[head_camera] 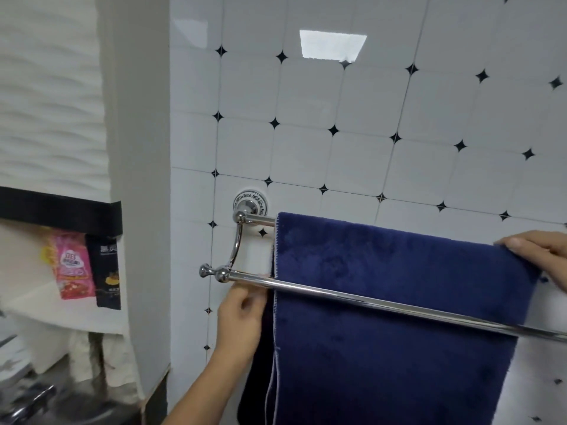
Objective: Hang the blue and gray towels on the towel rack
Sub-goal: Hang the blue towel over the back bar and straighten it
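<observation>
A dark blue towel (399,302) hangs draped over the rear bar of a chrome double towel rack (383,303) fixed to the tiled wall. The front bar runs bare across the towel's face. My left hand (242,320) pinches the towel's left edge just below the front bar. My right hand (540,256) rests on the towel's top right corner, at the rear bar, fingers pressed on the fabric. No gray towel is in view.
White wall tiles (306,148) with small black diamonds back the rack. A white corner column (144,179) stands left of it. Farther left, a recessed shelf holds a pink packet (72,265) and a black packet (107,271); a faucet (27,403) shows at bottom left.
</observation>
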The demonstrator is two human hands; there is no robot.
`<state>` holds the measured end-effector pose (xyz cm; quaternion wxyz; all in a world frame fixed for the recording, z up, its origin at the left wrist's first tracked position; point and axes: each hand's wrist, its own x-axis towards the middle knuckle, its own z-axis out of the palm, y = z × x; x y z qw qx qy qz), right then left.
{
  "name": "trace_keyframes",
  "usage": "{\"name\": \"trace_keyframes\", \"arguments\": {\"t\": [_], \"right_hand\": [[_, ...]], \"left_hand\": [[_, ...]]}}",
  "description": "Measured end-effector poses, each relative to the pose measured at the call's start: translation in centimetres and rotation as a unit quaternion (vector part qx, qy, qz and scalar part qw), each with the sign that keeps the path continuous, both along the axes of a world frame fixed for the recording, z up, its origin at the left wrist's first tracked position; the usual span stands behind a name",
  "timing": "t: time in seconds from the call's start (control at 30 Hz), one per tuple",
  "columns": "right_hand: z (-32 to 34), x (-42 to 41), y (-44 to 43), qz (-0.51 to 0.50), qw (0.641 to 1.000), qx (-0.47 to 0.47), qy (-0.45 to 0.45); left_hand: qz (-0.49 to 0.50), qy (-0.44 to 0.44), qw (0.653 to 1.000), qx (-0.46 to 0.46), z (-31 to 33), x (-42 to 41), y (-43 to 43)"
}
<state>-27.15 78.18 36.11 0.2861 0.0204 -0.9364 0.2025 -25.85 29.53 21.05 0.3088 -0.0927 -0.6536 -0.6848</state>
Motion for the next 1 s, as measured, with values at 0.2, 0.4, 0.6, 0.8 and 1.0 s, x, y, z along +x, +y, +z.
{"name": "trace_keyframes", "arguments": {"t": [0.2, 0.4, 0.6, 0.8, 1.0], "right_hand": [[0.9, 1.2, -3.2, 0.057, 0.998, 0.011, 0.022], [3.0, 1.4, -5.3, 0.059, 0.992, 0.105, 0.031], [3.0, 3.0, -7.9, 0.067, 0.989, 0.134, 0.009], [2.9, 4.0, -8.4, 0.054, 0.990, 0.129, -0.005], [3.4, 4.5, -7.9, 0.055, 0.987, 0.150, -0.028]], "left_hand": [[0.178, 0.206, 0.955, -0.118, 6.5, 3.7, -3.5], [0.138, -0.064, 0.909, -0.388, 15.0, -0.6, -0.9], [-0.041, -0.125, 0.990, -0.048, 13.9, -0.9, 0.9], [-0.076, -0.126, 0.989, 0.013, 13.8, -0.4, 2.3], [-0.020, -0.126, 0.991, 0.045, 14.4, -0.5, 2.6]]}}
